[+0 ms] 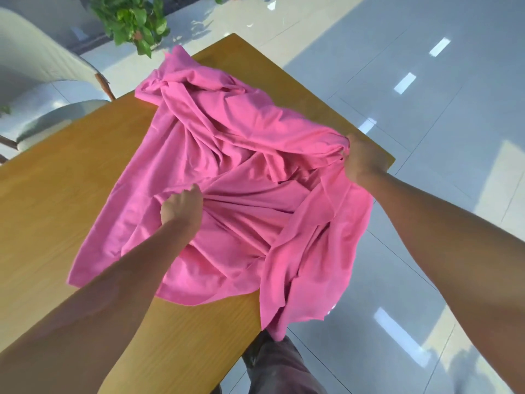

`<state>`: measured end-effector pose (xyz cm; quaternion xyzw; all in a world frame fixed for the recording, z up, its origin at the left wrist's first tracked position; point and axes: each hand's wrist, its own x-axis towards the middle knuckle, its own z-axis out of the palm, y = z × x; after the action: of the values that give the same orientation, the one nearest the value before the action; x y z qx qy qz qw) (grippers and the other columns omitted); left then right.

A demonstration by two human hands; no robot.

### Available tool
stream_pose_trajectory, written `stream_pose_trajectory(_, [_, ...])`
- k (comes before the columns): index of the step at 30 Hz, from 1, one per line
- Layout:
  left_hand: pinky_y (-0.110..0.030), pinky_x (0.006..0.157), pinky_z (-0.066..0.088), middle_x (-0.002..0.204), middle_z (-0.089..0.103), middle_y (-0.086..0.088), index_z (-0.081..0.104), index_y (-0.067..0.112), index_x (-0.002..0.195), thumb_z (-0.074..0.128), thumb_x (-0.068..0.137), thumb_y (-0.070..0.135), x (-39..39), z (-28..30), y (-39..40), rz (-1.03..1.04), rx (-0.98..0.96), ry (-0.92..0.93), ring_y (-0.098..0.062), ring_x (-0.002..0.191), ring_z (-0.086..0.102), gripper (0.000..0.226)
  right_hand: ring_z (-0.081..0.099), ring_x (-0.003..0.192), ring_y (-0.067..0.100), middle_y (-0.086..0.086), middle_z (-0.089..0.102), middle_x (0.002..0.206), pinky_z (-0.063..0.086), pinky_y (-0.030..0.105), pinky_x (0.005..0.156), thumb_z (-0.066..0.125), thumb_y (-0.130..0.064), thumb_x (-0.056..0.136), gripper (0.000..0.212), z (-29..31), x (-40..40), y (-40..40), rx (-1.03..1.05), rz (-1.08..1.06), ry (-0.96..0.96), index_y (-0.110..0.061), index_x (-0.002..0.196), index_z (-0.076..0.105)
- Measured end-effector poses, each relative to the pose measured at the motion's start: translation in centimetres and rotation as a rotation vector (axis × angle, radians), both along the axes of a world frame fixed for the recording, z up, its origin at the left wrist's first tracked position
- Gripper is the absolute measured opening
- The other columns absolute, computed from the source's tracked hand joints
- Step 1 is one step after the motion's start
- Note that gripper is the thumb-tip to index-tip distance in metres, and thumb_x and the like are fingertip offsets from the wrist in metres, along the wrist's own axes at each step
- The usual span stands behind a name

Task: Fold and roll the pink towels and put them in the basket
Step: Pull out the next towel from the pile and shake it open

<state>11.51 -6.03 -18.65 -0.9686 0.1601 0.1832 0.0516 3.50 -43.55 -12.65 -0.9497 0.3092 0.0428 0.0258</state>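
While nothing is folded yet, prob. at the sorting/spreading stage: pink towels (227, 177) in a crumpled heap over the wooden table (56, 200), one edge draped off the near right side toward the floor (426, 66). Can't tell how many pieces in the heap. Left hand (181, 207) mid-heap, fingers curled into a bunch of cloth, creases fanning out from the grip. Right hand (365, 159) at the right table edge, also fisted round a gathered wad, w/ fabric hanging loose below the wrist. Hands well apart, both clamped on cloth, neither relaxed. No basket in view, so drop-off spot unknown. Next move, by judgement: pull one towel free of the rest, find two corners, then spread flat on the bare wood at left before any fold. Needs a re-grip at corners rather than mid-cloth, since fistfuls won't give a straight edge. Risk: overhanging part sliding off & dragging the heap along w/ it. Thin, limp fabric; likely to wrinkle & slip, so smoothing needed before rolling. Also around: leafy plant (136, 21) beyond the far corner, pale chair (42, 61) at left.
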Motion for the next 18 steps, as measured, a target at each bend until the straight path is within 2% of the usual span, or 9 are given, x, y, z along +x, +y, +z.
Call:
stream_pose_trajectory(3, [-0.050,0.086,0.052,0.122,0.063,-0.022,0.047,0.001,0.135,0.039,0.097,-0.002,3.1,0.3,1.2,0.128,-0.009,-0.069,-0.043,0.113,0.062,0.038,0.064,0.094,0.039,0.017,0.065,0.102,0.042,0.037,0.066,0.051,-0.020,0.102,0.027,0.0,-0.1,0.1,-0.006,0.030,0.028,-0.013,0.128,0.047])
stream_pose_trajectory(5, [-0.054,0.087,0.052,0.123,0.062,-0.028,0.046,-0.002,0.135,0.036,0.098,-0.002,6.2,0.5,3.6,0.208,-0.002,-0.131,-0.048,0.114,0.060,0.038,0.065,0.094,0.040,0.019,0.065,0.103,0.048,0.040,0.070,0.052,-0.014,0.100,0.029,0.2,-0.5,-0.7,-0.037,0.056,0.055,-0.013,0.128,0.047])
stream_pose_trajectory(9, [-0.054,0.083,0.051,0.115,0.063,-0.032,0.051,-0.004,0.119,0.034,0.095,-0.007,9.3,0.8,5.6,0.313,-0.038,-0.258,-0.052,0.109,0.060,0.031,0.064,0.092,0.042,0.020,0.065,0.100,0.051,0.044,0.074,0.051,-0.006,0.096,0.037,-0.1,-0.7,-2.4,-0.058,0.068,0.012,-0.014,0.132,0.048])
stream_pose_trajectory(11, [-0.055,0.091,0.049,0.123,0.058,-0.029,0.049,0.000,0.125,0.037,0.092,-0.004,8.0,0.8,3.2,0.196,-0.065,-0.280,-0.049,0.115,0.055,0.035,0.064,0.091,0.041,0.019,0.064,0.099,0.052,0.044,0.074,0.051,-0.011,0.099,0.029,-0.6,-0.3,-2.3,-0.027,0.076,-0.025,-0.013,0.128,0.049])
stream_pose_trajectory(13, [-0.054,0.104,0.042,0.138,0.049,-0.023,0.045,0.007,0.138,0.046,0.090,0.005,5.5,0.2,-0.6,-0.027,-0.139,-0.206,-0.043,0.126,0.047,0.047,0.063,0.091,0.039,0.017,0.063,0.098,0.051,0.042,0.072,0.051,-0.014,0.099,0.023,-1.3,0.2,-1.8,0.003,0.077,-0.030,-0.012,0.122,0.050])
stream_pose_trajectory(16, [-0.057,0.114,0.032,0.154,0.038,-0.012,0.031,0.020,0.152,0.054,0.093,0.045,1.2,-1.0,-6.6,-0.240,-0.222,-0.015,-0.037,0.138,0.038,0.068,0.062,0.088,0.038,0.017,0.063,0.097,0.042,0.036,0.064,0.054,-0.011,0.097,0.024,-2.0,1.1,-1.2,0.021,0.074,0.001,-0.010,0.120,0.049])
stream_pose_trajectory(18, [-0.058,0.110,0.033,0.155,0.036,-0.010,0.018,0.025,0.156,0.058,0.086,0.067,-0.7,-2.0,-8.8,-0.316,-0.097,0.097,-0.039,0.138,0.039,0.091,0.062,0.088,0.039,0.018,0.063,0.098,0.041,0.036,0.063,0.053,-0.004,0.094,0.032,-2.1,1.6,-1.1,0.010,0.132,0.037,-0.009,0.125,0.047])
